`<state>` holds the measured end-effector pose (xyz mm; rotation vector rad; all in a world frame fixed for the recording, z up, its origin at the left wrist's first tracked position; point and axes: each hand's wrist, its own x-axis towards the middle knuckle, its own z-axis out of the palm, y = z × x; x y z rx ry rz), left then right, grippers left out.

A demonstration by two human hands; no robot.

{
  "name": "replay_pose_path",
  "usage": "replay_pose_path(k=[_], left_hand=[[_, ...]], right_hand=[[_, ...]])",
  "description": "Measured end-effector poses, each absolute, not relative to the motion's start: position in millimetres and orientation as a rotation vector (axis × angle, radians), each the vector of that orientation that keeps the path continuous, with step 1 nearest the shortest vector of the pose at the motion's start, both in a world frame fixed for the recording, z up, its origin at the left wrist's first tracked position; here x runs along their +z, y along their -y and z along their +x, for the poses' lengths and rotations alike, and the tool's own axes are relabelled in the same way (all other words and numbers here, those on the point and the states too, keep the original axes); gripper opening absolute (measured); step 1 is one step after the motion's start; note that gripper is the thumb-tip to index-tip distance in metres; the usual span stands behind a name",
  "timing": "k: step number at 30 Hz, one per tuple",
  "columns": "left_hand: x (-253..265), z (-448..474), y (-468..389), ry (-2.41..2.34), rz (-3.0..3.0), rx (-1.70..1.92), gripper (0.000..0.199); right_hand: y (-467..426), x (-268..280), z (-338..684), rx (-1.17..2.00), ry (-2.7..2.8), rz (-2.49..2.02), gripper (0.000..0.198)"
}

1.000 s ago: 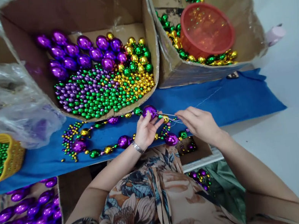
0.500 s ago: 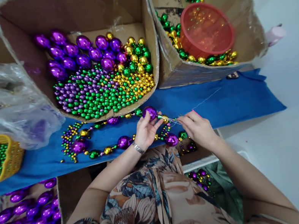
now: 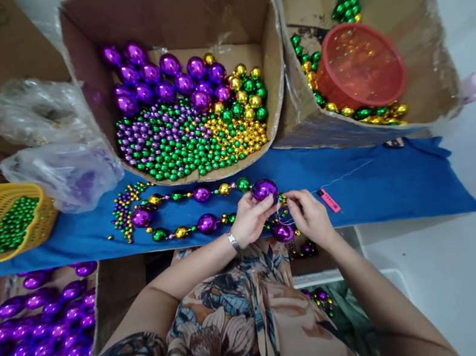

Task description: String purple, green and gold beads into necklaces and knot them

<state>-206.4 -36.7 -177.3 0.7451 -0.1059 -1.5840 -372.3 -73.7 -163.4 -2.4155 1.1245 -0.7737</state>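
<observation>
Floral fabric (image 3: pixel 220 340) covers the wearer's front, nearest the camera. Beyond it, both hands meet over the blue cloth (image 3: pixel 409 184). Left hand (image 3: pixel 250 222): thumb and fingers are closed on the bead string (image 3: pixel 207 223) at its large purple ball (image 3: pixel 265 190). Right hand (image 3: pixel 312 217): fingertips are drawn narrow on the thin white thread (image 3: pixel 278 214) (the exact pinch point is too small to tell).

Key relation: the string forms a loop, long axis running left to right along the cloth. Its far turn lies to the left; its ends converge at the hands. The large ball sits just beyond the left thumb, nearer the left hand; the right fingertips are just to its right.

A pink tag (image 3: pixel 329 201) lies right of the right hand. Loose small beads (image 3: pixel 123 215) lie around the loop's left end. Behind the string stands a cardboard box (image 3: pixel 172 14) of sorted beads; right of this, another box (image 3: pixel 424 47) contains a red tub (image 3: pixel 332 87).
</observation>
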Motion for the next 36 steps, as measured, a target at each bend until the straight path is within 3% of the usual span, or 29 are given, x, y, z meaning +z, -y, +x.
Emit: replay_pose_path(k=[19,28,36], left_hand=[[-173.1,-199.6,44.1,0.042,0.713,-1.526,0.034],[-168.2,-194.0,45.2,-0.008,0.684,-1.534,0.027],[-170.4,-192.4,44.9,0.076,0.672,-1.536,0.026]], right_hand=[[69.9,-167.5,-392.9,-0.597,-1.003,-2.576,0.024],[75.0,-152.9,-394.6,-0.376,-1.298,-2.906,0.026],[80.7,-158.9,-388.8,-0.457,-1.321,-2.941,0.025]])
